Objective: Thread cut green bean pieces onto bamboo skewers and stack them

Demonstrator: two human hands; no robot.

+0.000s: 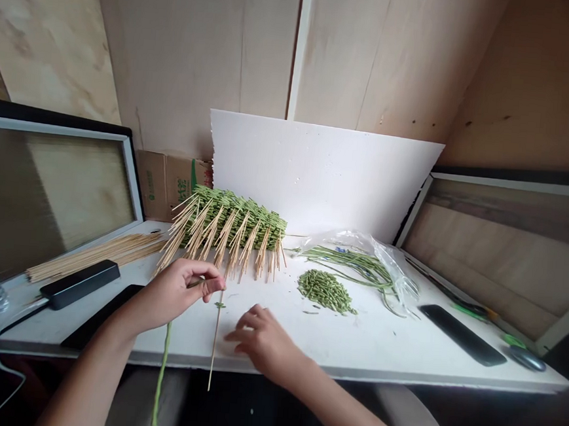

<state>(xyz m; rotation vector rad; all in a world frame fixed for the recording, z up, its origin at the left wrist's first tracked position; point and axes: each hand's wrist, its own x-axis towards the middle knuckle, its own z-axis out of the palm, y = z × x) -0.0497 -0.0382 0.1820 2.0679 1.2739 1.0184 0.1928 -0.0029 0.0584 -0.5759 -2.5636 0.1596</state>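
Skewer (213, 348): over the table's (367, 351) front; near end overhangs the edge; long axis near-to-far, far end slightly right.
Green bean (165, 354): hanging past the edge, roughly vertical; upper end hidden, perhaps tucked into the left palm for convenience.
Right hand (262, 339): blurred, fingers loosely parted, seemingly empty, just beside the skewer.
Left hand (174, 290): fingertips pinching the skewer's far end, presumably leaving its shaft accessible.
Cut pieces (325, 290): heaped right of centre, likely for easy reach.
Loose skewers (98, 257): bundled lengthwise at left, probably for tidiness.
Filled skewers (245, 213): stacked; bare ends face the person, perhaps as handles.
White board (327, 177): upright behind.
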